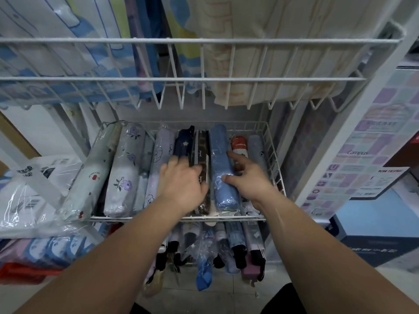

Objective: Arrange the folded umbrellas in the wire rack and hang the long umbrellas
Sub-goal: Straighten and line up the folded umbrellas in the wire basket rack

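Head view: looking down into a white wire basket (176, 217), mid tier of the rack. It is packed w/ folded umbrellas lying side by side, ends toward front and back rims, most in clear plastic sleeves. From the basket's left edge:
- pale green cherry-print umbrella (90, 175), leaning on the left wall
- white umbrella (125, 168) w/ purple flowers
- lilac umbrella (158, 150) w/ line drawings
- navy umbrella (183, 141)
- dark brown umbrella (201, 143) w/ pale letters
- blue umbrella (221, 159)
- red-and-white umbrella (239, 143)
- grey-blue umbrella (257, 150), against the right wall

L hand (181, 184) lies knuckles up near the basket's middle, over the lilac, navy and brown ones, thumb side touching the brown one. Its fingers are bent and blurred, so can't tell if it grips anything. R hand (247, 177) holds the blue umbrella toward its front end: thumb on top, index stretched along its right flank, other fingers tucked down btwn it and the red-and-white one. Both forearms cross the front rim.

Above is the upper wire shelf (204, 79) w/ plastic-wrapped packs, blue-white pack (56, 30) at left, cream pack (249, 41) at right. Below the basket, the lower tier carries more umbrellas (235, 245), dark handles toward the front. Left of the basket are clear-bagged white packs (34, 189). Right of it is a pastel display card (362, 152) marked "Campus".
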The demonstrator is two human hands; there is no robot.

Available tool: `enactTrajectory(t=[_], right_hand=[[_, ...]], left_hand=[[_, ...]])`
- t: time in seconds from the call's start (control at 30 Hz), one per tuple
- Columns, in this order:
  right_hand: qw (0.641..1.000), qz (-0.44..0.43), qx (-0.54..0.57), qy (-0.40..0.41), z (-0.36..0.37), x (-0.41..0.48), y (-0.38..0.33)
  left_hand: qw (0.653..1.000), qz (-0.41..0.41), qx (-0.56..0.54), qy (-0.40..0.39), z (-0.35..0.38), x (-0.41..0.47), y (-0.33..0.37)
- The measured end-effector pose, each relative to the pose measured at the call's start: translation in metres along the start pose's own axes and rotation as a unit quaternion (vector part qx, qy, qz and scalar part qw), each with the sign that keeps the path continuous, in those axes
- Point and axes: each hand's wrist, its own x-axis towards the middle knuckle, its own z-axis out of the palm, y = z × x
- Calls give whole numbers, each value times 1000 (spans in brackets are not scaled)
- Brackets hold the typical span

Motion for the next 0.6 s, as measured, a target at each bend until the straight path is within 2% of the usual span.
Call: enactTrajectory(t=[0.17,0.3,0.5,0.6], right_hand=[[999,-13,-39,-9,15,4,2],[988,-42,-148,-17,23,8,4],[959,-39,-281,-11,26,6,1],[934,-34,-356,-6,25,7,-4]], left_hand=[[999,24,-7,-43,14,5,-31],[997,25,-32,-70,25,4,-38],[997,29,-41,-63,24,1,-41],[998,35,-56,-19,15,-9,-50]])
